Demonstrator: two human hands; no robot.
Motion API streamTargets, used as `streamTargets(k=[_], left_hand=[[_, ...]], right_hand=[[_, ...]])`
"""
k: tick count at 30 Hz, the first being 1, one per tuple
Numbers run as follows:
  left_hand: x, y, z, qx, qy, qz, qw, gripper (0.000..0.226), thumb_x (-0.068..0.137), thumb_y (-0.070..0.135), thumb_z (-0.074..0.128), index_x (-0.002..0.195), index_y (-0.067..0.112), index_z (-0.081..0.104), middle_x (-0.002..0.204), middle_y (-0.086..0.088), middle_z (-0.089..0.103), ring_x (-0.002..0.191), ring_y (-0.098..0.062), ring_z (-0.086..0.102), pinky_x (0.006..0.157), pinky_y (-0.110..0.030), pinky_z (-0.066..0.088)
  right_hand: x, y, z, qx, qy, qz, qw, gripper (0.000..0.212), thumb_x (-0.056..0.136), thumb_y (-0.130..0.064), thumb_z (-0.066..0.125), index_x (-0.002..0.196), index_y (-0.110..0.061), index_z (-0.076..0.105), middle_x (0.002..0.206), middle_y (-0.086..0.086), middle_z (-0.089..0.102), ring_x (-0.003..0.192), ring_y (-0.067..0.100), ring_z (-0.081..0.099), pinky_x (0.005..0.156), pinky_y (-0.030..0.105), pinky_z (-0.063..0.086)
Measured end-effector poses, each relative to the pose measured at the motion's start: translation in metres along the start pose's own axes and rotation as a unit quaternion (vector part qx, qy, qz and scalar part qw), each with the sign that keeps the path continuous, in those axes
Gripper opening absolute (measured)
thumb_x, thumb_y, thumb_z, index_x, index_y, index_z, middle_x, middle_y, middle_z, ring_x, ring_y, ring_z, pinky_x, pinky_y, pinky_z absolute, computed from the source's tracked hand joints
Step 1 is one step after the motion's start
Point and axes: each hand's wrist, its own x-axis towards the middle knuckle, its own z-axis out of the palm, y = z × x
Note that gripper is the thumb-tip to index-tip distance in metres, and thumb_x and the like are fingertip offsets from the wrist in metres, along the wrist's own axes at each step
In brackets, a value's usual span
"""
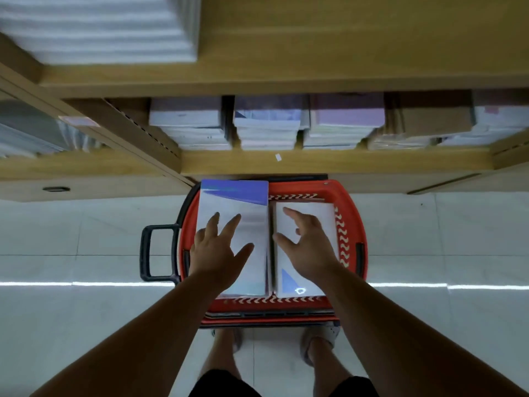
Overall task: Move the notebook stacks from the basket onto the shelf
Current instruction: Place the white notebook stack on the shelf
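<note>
**Hands spread over two notebook stacks in the basket**

A red basket (315,187) sits on the tiled floor (86,239), just near of a wooden shelf (315,164). Two notebook stacks fill the basket side by side. The left stack (237,202) rises higher than the right stack (312,213).

The left hand (217,250) is over the left stack with its fingers straight and spread. The right hand (309,247) is over the right stack with its fingers apart and loosely bent. Neither hand grips anything, and I cannot tell whether they touch the covers.

More notebook piles (266,124) line the shelf. A black handle (146,253) sticks out from the basket's left side.
</note>
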Motion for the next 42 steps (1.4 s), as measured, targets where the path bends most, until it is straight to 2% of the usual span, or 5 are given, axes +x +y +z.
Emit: streamTargets(k=[10, 16, 22, 26, 42], left_hand=[[0.06, -0.066, 0.047, -0.19, 0.028, -0.086, 0.978, 0.118, 0.081, 0.037, 0.084, 0.161, 0.04, -0.003, 0.168, -0.004, 0.016, 0.15, -0.032, 0.029, 0.114, -0.046, 0.037], [0.061, -0.087, 0.062, -0.278, -0.02, -0.098, 0.955, 0.128, 0.071, 0.048, 0.085, 0.156, 0.047, -0.01, 0.136, -0.006, 0.062, 0.115, -0.025, 0.064, 0.097, -0.048, 0.055], [0.047, -0.094, 0.072, -0.397, -0.048, -0.094, 0.912, 0.126, 0.077, 0.014, 0.088, 0.16, 0.039, -0.004, 0.137, 0.0, 0.057, 0.127, -0.022, 0.057, 0.106, -0.05, 0.051], [0.044, -0.095, 0.078, -0.445, -0.022, -0.063, 0.893, 0.099, 0.081, 0.002, 0.08, 0.148, 0.046, 0.021, 0.119, 0.016, 0.057, 0.108, -0.004, 0.061, 0.077, -0.017, 0.057], [0.017, -0.102, 0.038, -0.575, -0.088, 0.007, 0.813, 0.095, 0.094, -0.007, 0.06, 0.158, 0.05, 0.018, 0.151, 0.003, 0.047, 0.13, -0.026, 0.055, 0.098, -0.049, 0.057]], right_hand=[[0.054, 0.046, 0.1, 0.134, -0.057, 0.08, 0.986, 0.092, 0.085, -0.062, 0.066, 0.162, -0.044, 0.019, 0.154, -0.005, 0.053, 0.14, 0.023, 0.053, 0.111, 0.053, 0.049], [0.053, 0.056, 0.119, 0.151, -0.04, 0.068, 0.985, 0.071, 0.104, -0.025, 0.061, 0.163, -0.032, 0.023, 0.127, -0.019, 0.064, 0.109, -0.008, 0.065, 0.088, 0.013, 0.052], [0.051, 0.059, 0.132, 0.148, -0.015, 0.1, 0.984, 0.08, 0.104, -0.018, 0.059, 0.167, -0.032, 0.011, 0.126, -0.003, 0.065, 0.092, 0.007, 0.066, 0.085, 0.027, 0.051], [0.053, 0.059, 0.138, 0.14, 0.011, 0.109, 0.984, 0.078, 0.104, -0.009, 0.058, 0.166, -0.028, 0.015, 0.142, -0.003, 0.059, 0.1, 0.008, 0.064, 0.074, 0.009, 0.047], [0.037, 0.027, 0.11, 0.212, -0.012, 0.104, 0.972, 0.075, 0.094, -0.018, 0.076, 0.155, -0.031, 0.036, 0.134, -0.012, 0.058, 0.12, 0.006, 0.056, 0.082, 0.014, 0.047]])
